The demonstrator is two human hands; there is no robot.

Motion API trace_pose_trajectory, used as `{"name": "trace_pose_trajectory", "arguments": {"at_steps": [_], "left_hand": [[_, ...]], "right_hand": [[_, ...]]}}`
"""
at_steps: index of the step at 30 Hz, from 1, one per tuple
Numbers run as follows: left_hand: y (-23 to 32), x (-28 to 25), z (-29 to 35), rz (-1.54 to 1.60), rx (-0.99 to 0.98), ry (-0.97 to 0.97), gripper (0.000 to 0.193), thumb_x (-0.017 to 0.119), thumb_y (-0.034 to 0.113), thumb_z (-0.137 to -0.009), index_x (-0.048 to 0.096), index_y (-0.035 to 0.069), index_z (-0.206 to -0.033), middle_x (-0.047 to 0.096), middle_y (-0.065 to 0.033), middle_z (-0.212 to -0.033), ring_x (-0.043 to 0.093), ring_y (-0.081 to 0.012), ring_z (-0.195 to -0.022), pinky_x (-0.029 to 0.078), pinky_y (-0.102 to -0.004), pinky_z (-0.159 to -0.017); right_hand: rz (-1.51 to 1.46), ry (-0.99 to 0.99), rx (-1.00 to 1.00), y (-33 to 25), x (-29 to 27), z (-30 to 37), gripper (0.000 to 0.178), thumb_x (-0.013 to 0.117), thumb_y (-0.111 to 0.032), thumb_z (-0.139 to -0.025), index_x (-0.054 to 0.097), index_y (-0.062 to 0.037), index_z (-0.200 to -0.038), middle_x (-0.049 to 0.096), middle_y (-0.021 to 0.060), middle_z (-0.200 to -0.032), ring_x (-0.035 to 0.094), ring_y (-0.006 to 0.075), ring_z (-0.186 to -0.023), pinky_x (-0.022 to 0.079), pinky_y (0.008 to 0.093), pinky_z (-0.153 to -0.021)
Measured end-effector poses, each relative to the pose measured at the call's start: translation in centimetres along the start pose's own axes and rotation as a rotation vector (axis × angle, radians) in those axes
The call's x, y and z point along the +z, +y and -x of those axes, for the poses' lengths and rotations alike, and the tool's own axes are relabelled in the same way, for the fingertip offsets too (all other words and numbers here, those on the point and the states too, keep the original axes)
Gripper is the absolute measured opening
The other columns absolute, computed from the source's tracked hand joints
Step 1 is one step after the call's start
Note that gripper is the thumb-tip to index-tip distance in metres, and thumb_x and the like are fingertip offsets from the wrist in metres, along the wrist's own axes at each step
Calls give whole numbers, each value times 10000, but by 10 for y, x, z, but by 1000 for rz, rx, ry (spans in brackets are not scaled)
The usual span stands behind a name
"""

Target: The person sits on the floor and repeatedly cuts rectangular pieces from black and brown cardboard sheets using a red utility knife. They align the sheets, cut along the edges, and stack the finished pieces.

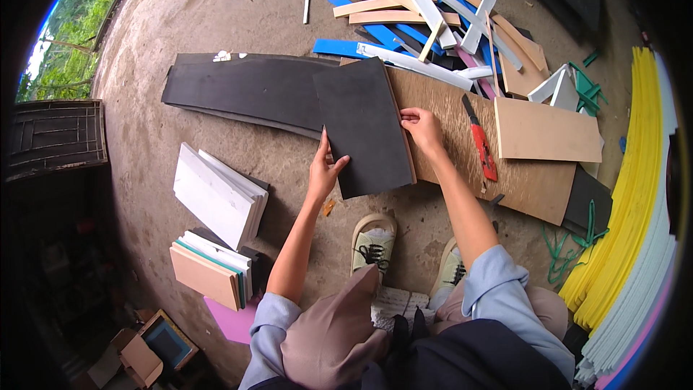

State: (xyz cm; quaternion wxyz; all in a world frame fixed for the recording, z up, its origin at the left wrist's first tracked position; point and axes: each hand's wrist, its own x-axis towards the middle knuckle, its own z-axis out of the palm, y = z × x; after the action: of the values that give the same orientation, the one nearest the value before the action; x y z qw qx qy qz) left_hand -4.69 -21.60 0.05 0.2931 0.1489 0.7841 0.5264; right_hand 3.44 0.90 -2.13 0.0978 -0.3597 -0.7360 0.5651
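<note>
Dark garment (476, 357) foremost, left fingers (324, 146) spread and right fingers (411, 117) pinched on black sheet (369, 130).

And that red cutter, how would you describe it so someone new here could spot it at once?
Find the long brown wooden board, partly under the black sheet between the person's hands. On it, between the right hand and the tan sheet, lies a slim cutter, its narrow dark end pointing away from the person. Its bright red handle stands out from the brown, tan and black around it.
</note>
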Motion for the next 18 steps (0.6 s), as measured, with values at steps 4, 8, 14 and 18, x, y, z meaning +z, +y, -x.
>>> {"name": "trace_pose_trajectory", "arguments": {"at_steps": [4, 8, 14, 18], "left_hand": [[-8, -6, 0, -44, -17, -3, 792, 633, 53, -762, 150, 156, -1382, 527, -69, -1029, 526, -103, -743, 476, -272, -692], [0, -2, 1, -27, -42, -9, 796, 633, 46, -760, 146, 149, -1382, 526, -83, -1027, 536, -105, -752, 480, -265, -687], [1, -1, 2, -3, -28, -9, 790, 635, 47, -758, 155, 136, -1380, 522, -92, -1037, 538, -110, -765, 478, -259, -690], [-6, 0, 1, -43, -16, 15, 782, 646, 57, -750, 183, 136, -1375, 520, -90, -1045, 537, -118, -776, 477, -268, -697]], "right_hand": [[9, -9, 11, -4, 4, 1, 238, 622, -20, -700, 624, -3, -937, 649, 102, -823, 622, 169, -772, 489, 271, -706], [2, -20, 17, 0, 1, -1, 242, 617, -25, -709, 621, -5, -950, 649, 85, -842, 617, 147, -775, 483, 255, -710], [-4, -8, -16, 4, 2, -3, 238, 622, -22, -696, 626, -4, -933, 650, 93, -825, 623, 157, -757, 488, 262, -699], [-23, 1, -30, 7, 4, -5, 237, 626, -20, -686, 630, -6, -923, 652, 101, -811, 628, 167, -741, 492, 269, -691]]}}
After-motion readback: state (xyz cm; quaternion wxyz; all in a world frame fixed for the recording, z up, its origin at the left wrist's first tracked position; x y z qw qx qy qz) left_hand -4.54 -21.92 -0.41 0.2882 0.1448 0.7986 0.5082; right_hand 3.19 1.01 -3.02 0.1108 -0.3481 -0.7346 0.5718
